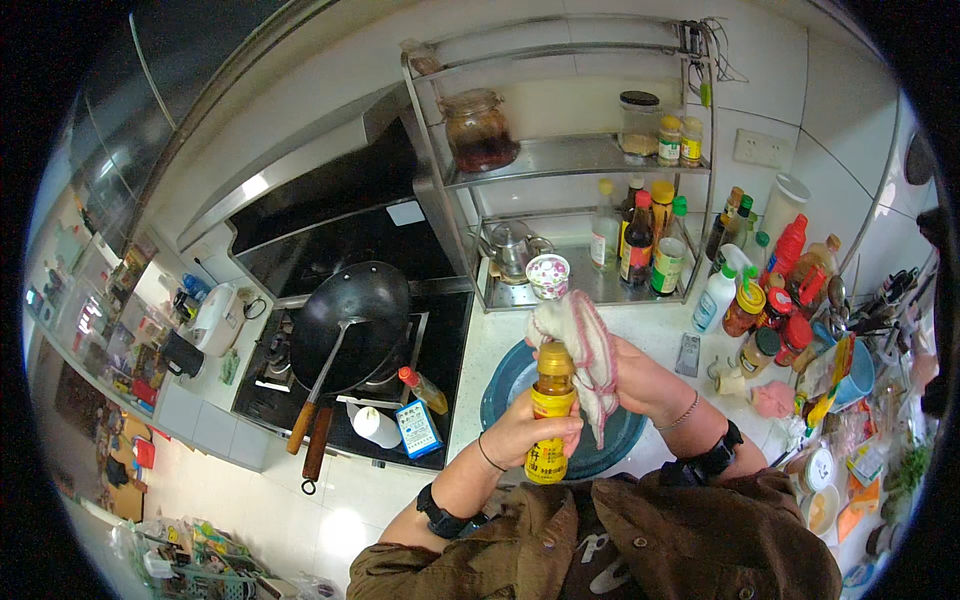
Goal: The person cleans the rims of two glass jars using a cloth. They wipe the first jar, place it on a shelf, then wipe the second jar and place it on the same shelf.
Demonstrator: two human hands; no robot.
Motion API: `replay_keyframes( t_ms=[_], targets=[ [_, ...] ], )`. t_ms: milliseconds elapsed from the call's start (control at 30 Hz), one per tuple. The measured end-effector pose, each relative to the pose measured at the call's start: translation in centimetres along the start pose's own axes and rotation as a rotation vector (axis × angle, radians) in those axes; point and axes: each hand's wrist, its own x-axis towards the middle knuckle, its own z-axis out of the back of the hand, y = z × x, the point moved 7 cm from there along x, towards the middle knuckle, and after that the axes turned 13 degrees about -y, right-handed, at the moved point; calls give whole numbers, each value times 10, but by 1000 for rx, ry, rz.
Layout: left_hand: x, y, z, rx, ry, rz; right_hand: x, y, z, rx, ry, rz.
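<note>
My left hand [529, 435] is closed around a yellow-capped oil bottle [551, 450] with a yellow label, held upright in front of my chest. Just behind and to the right, my right hand [637, 379] grips a white cloth with a pink edge [589, 345]; the cloth hangs down beside the bottle's cap and hides most of the fingers. Beneath both hands a blue-green plastic basin [499, 386] rests on the white counter, largely covered by my hands, the bottle and the cloth.
A black wok [352, 322] with a metal spatula sits on the gas stove at left, near a blue-and-white carton [418, 429]. Beyond the basin stands a metal rack [585, 300] with bottles and jars. A spray bottle [715, 296], a remote control [688, 354] and several jars crowd the right.
</note>
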Motion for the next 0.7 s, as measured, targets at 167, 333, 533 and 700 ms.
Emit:
replay_keyframes(
  t_ms=[167, 333, 533, 700],
  targets=[
    [1, 1, -4, 4, 40, 13, -2, 25, -12, -638, 125, 348],
    [3, 1, -6, 134, 47, 0, -14, 47, -31, -832, 177, 676],
    [5, 5, 0, 402, -75, -29, -16, 53, -42, -1031, 212, 800],
    [7, -2, -4, 574, -166, -125, -11, 53, -39, -1221, 49, 773]
  ],
)
